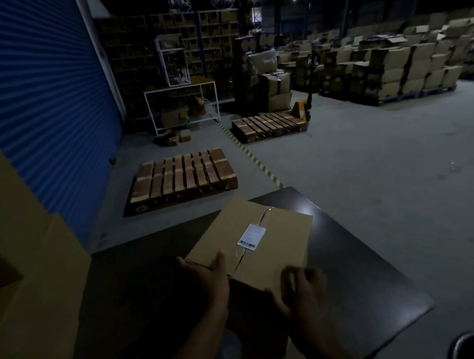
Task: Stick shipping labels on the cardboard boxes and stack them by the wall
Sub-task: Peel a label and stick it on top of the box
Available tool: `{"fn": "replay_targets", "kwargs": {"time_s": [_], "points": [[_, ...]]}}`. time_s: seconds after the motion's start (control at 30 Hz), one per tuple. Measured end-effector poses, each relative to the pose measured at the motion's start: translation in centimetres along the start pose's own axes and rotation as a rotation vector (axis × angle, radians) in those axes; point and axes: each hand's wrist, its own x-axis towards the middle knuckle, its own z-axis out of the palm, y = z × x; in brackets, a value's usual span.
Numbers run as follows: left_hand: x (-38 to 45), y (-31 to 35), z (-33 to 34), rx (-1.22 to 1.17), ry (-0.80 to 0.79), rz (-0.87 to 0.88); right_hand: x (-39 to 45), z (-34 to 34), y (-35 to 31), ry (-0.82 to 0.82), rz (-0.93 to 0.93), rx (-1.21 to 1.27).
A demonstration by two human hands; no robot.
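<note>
**Cardboard box, labelled, held at the near edge of a dark table**

Brown cardboard fills the middle of this dim warehouse scene: a taped box (pixel 248 240) sits on a dark table (pixel 368 282), a white shipping label (pixel 252 237) with a barcode stuck on its top beside the centre seam. A person's left hand (pixel 207 279) grips the box's near left corner, thumb laid on the top face and fingers wrapped down the side. The right hand (pixel 301 287) is at the near right corner, fingers curled; motion blur hides whether they actually clasp the cardboard. At far left, more large cardboard boxes (pixel 23 254) stand against a blue corrugated shutter (pixel 45 105). On the grey floor beyond the table lie two wooden pallets (pixel 182 176), the farther one on a yellow pallet jack (pixel 303 107), with a yellow-and-black striped line (pixel 254 157) running between them. Stacks of cartons (pixel 404 66) fill the background.
</note>
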Motion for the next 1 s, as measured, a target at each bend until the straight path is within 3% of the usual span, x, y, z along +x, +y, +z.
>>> {"fn": "replay_targets", "kwargs": {"time_s": [0.17,0.3,0.43,0.5,0.57,0.63,0.73,0.8,0.87,1.0], "points": [[-1.2,-2.9,3.0,0.161,-0.138,0.093,1.3,1.3,-0.7,0.054,-0.256,-0.142],[1.6,-1.8,2.9,0.069,-0.296,0.077,3.0,1.9,-1.8,0.009,-0.360,-0.156],[7.1,0.7,0.5,0.015,-0.668,0.069,6.0,2.0,-3.1,-0.199,-0.460,-0.147],[8.9,2.9,-0.7,0.124,-0.861,0.112,8.8,2.2,-2.3,-0.304,-0.453,-0.089],[9.9,4.1,-1.1,0.194,-0.970,0.117,11.7,2.1,-0.4,-0.293,-0.382,-0.078],[9.7,4.4,-0.8,0.244,-0.949,0.139,14.1,1.6,1.6,-0.240,-0.294,-0.122],[8.4,4.8,1.0,0.446,-0.663,0.342,15.4,1.3,3.0,-0.225,-0.196,-0.130],[7.8,5.5,3.1,0.394,-0.516,0.461,15.4,1.5,3.3,-0.253,-0.210,-0.157],[7.4,6.3,5.3,0.426,-0.490,0.522,15.3,2.0,3.6,-0.297,-0.238,-0.181],[7.6,5.3,7.4,0.756,-0.510,0.633,15.3,2.0,3.9,-0.316,-0.222,-0.176]]}}
